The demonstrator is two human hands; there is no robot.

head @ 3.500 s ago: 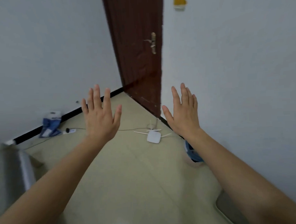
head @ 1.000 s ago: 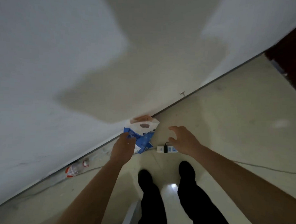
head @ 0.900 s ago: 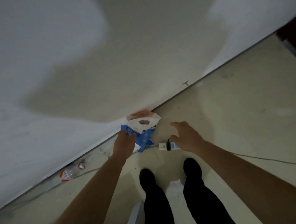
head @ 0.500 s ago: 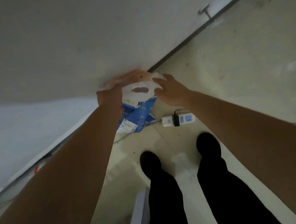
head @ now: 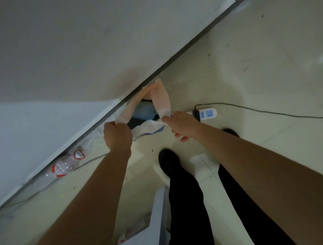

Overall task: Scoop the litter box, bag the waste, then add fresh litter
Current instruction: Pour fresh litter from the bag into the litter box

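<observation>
A blue and white litter bag (head: 148, 125) with a pale pink top (head: 160, 96) stands on the floor against the wall's dark baseboard. My left hand (head: 117, 135) grips the bag's top edge on the left. My right hand (head: 181, 124) pinches the top edge on the right. Between them the bag's mouth is pulled apart, and a dark blue inside shows. A grey box edge (head: 156, 214), possibly the litter box, stands at the bottom beside my left leg.
A white power strip (head: 206, 113) with a black plug lies right of the bag, its cable (head: 266, 111) running off right. A clear plastic bottle (head: 65, 166) with a red label lies along the baseboard at left. My black shoes and trousers (head: 185, 194) stand below the bag.
Both hands have taken the bag's top edges and pulled them apart, so the mouth stands open. The view has tipped further down towards my feet.
</observation>
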